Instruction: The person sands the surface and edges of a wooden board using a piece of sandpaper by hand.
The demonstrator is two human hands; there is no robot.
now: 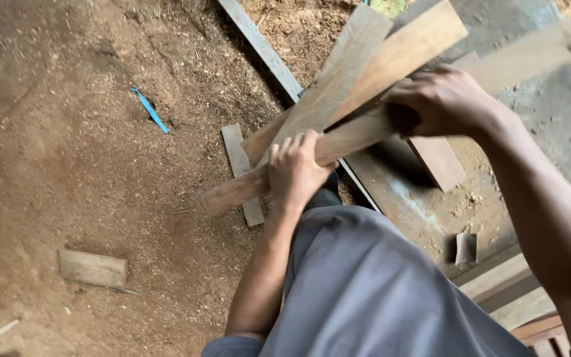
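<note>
our left hand [293, 168] wrapped tight round the low end of a bundle of wooden planks [358, 86], our right hand [441, 99] clamped on them further up toward 2 o'clock, planks fanning out mid-frame, sawdust floor [100, 165] underneath, blue strip [150, 110] off at 10 o'clock, small board [92, 268] down at 8

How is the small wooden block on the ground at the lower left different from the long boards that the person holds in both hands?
The small block lies flat on the sawdust-covered ground, untouched; the long boards are lifted and slanted, gripped by the left hand and right hand. The block is short and single; the boards are long, several, and fanned over each other. Both are pale, flat, unpainted wood.
</note>
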